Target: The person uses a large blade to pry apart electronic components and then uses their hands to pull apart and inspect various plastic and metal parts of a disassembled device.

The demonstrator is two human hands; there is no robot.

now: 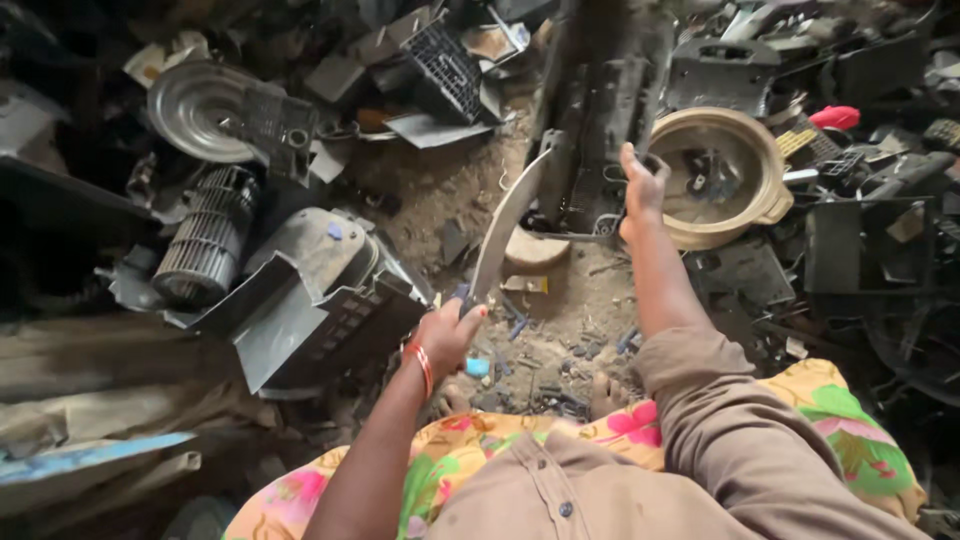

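Observation:
My left hand (pixel 447 330) grips the handle of a large curved blade (pixel 508 222) that points up and away over the dirt ground. My right hand (pixel 642 185) reaches forward and holds a dark plastic scrap part (pixel 608 120), a long black moulded piece that stands upright. The blade tip sits just left of that black part. My lap, in floral cloth and a brown shirt, fills the bottom of the view.
A tan round bowl-shaped casing (pixel 745 215) lies right of my right hand. A grey machine housing (pixel 310 290) and a cylindrical fan wheel (pixel 205 235) lie at left. A round metal dish (pixel 195 110) sits at the back left. Black plastic scrap (pixel 870 220) piles at right.

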